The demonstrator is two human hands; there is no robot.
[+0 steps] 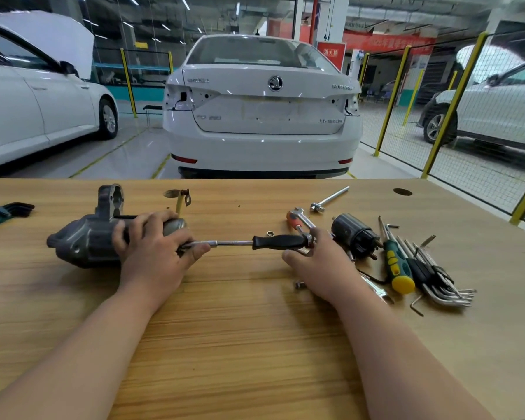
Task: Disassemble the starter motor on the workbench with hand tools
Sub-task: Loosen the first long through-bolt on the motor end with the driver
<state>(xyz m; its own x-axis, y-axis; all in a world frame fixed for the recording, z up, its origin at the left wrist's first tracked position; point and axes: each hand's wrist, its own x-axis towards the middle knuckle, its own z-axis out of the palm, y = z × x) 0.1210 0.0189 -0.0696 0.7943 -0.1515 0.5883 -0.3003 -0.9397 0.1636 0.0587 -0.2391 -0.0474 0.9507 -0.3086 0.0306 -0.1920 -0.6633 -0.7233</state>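
The grey starter motor [82, 241] lies on its side on the wooden workbench [255, 313], left of centre. My left hand [155, 250] grips its rear end, with the thumb against the metal shaft of a black-handled driver [276, 241]. The driver lies level, its tip at the motor's end under my fingers. My right hand [319, 265] holds the far end of the driver's handle with curled fingers. A detached black solenoid [353, 234] sits just right of that hand.
Right of my hands lie an orange-handled ratchet [297, 218], an extension bar [329, 199], a green and yellow screwdriver [396, 262], several hex keys [440, 280] and small loose fasteners. A hex key set [3, 212] sits far left. A white car [261, 107] stands beyond the bench.
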